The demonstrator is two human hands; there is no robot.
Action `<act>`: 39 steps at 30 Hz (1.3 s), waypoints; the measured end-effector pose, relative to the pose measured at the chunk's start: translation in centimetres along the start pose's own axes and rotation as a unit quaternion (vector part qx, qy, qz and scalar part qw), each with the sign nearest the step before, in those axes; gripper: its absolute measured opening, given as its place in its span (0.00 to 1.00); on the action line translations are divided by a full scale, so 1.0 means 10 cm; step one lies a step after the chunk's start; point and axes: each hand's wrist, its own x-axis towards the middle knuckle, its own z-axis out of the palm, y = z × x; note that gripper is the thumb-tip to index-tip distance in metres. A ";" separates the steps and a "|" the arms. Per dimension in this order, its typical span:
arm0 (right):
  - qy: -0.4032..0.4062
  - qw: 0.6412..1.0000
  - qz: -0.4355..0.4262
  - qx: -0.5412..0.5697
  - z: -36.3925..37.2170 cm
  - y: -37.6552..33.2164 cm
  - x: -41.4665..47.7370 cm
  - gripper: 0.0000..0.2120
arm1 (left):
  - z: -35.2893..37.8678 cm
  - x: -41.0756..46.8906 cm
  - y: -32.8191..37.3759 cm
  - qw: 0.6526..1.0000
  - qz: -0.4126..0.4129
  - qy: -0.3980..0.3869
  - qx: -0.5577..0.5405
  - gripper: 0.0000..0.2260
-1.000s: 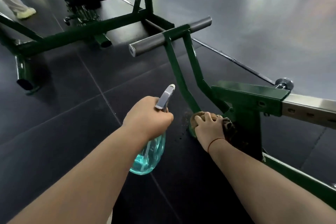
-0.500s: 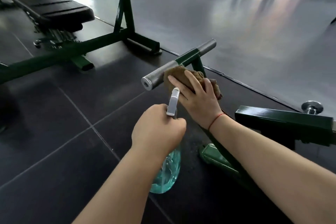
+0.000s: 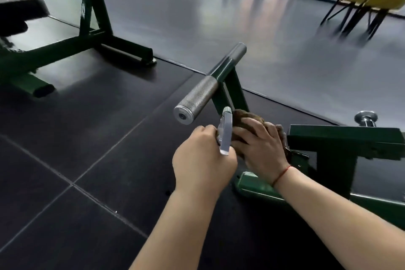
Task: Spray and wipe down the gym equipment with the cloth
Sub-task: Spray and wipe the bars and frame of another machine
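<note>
Brown cloth [image 3: 241,119] wadded under R hand [image 3: 262,149]. R fingers [image 3: 249,126] curl over it and press it onto the green strut [image 3: 237,92], just below the steel grip [image 3: 198,98]. Cloth is touching the strut. Grip is bare, up-left of the R fingers, nothing on it.

L hand [image 3: 203,160] sits close beside R; can't tell if they touch. L fingers [image 3: 210,130] are closed round the bottle [image 3: 225,136]. Only its grey spray head shows, betw. the two hands, tip up toward the grip. Bottle body is hidden under L hand, so fluid level n/k. Can't tell if a finger is on the trigger.

Step in hand, my read: wipe, not spray. Cloth is on the strut and the bottle is only carried. Progress unclear, as wet vs dry paint can't be told from here.

Next move, prob.: run the cloth down the strut toward the foot [image 3: 252,184] below R wrist, or up onto the grip.
- Grip is knurled, so it likely needs a wrap-and-twist w/ firm pressure. A flat swipe would skip the grooves and fibres may snag.
- For a respray, the spray head should first come clear of the R fingers. It's v. close to the cloth now.
- Frame [image 3: 341,138], right of the R fingers, also wants a pass.

Bench [image 3: 19,9] is well left of the L fingers.
</note>
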 end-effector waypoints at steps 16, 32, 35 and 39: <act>-0.260 0.964 0.034 -0.037 0.29 0.02 -0.74 0.22 | 0.25 0.16 -0.27 0.997 0.026 -0.069 -0.034 0.03; -0.501 0.854 0.138 -0.027 -0.36 -0.14 -0.15 0.15 | 0.11 0.14 -0.22 0.992 0.014 -0.072 -0.104 0.03; -0.417 0.857 0.279 0.118 -0.55 0.05 0.08 0.12 | 0.09 0.13 -0.13 0.992 0.017 -0.040 -0.122 0.05; -0.041 0.866 0.388 0.312 -0.82 0.27 0.43 0.21 | 0.13 0.06 -0.03 0.987 -0.010 0.022 -0.160 0.09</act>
